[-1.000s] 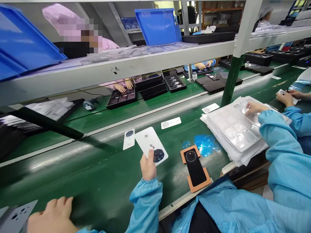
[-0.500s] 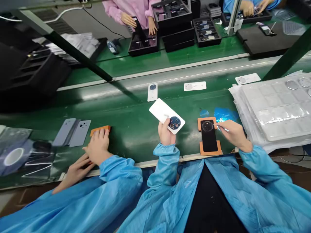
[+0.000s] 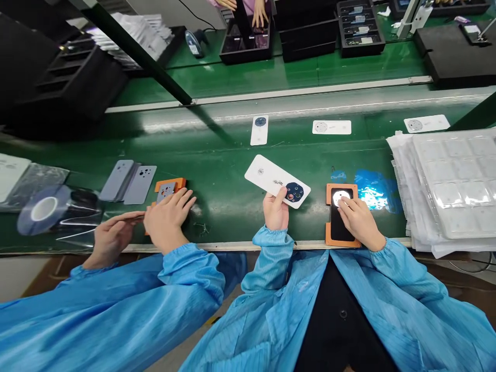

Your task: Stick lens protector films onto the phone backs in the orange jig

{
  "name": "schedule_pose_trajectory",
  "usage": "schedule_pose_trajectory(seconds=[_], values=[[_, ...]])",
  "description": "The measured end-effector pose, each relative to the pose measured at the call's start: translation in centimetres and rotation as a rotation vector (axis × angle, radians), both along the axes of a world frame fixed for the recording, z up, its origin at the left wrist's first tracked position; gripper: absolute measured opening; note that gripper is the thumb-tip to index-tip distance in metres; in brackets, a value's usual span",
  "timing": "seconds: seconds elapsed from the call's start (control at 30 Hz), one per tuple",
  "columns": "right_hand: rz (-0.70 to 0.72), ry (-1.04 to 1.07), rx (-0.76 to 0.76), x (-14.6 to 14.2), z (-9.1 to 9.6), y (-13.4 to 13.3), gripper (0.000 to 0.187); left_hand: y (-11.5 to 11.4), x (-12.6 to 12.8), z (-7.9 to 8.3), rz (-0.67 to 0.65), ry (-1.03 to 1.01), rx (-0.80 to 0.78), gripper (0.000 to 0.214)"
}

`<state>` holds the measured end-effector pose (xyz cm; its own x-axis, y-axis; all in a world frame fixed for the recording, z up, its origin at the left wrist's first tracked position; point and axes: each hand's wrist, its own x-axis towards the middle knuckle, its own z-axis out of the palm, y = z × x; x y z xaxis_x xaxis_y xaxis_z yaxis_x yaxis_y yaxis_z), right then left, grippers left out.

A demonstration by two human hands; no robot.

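Note:
My left hand (image 3: 276,213) pinches a white, rounded, phone-sized sheet (image 3: 267,174) by its lower edge. The sheet carries small dark print and a dark round camera pattern at its right end; it is tilted above the green bench. In front of me, a black phone-shaped panel (image 3: 341,225) lies in an orange fixture (image 3: 334,241). My right hand (image 3: 361,221) rests over it, fingers closed together at a bright round disc (image 3: 340,196) at the panel's upper end. Whatever those fingers hold is hidden; no tweezers show.
Clear trays (image 3: 449,181) are stacked at right beside crinkled blue film (image 3: 374,190). White cards (image 3: 331,127) lie across the bench (image 3: 217,170). At left, a co-worker's hands (image 3: 166,219) work over another orange fixture (image 3: 179,183), near grey phone panels (image 3: 140,185) and a tape roll (image 3: 44,209).
My right hand has moved from beside the panel onto its round part; the tweezers it held no longer show. The held sheet is turned flatter, showing its print. The view has shifted.

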<state>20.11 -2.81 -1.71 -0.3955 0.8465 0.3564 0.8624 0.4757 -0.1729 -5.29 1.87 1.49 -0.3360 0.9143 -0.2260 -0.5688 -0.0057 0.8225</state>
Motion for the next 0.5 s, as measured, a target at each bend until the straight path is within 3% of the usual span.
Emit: schedule_pose_trajectory(seconds=[0.27,0.4,0.5], values=[[-0.187,-0.078,-0.153,-2.7,1.1,0.4,0.026,0.5,2.0,0.4,-0.052,0.059,0.026,0.045],[-0.209,-0.089,-0.224,-2.5,2.1,0.5,0.023,0.3,2.7,0.7,-0.063,0.070,0.051,0.044],[-0.169,0.060,-0.199,-2.0,3.5,0.7,0.023,0.2,3.9,0.7,-0.058,0.075,0.039,0.045]])
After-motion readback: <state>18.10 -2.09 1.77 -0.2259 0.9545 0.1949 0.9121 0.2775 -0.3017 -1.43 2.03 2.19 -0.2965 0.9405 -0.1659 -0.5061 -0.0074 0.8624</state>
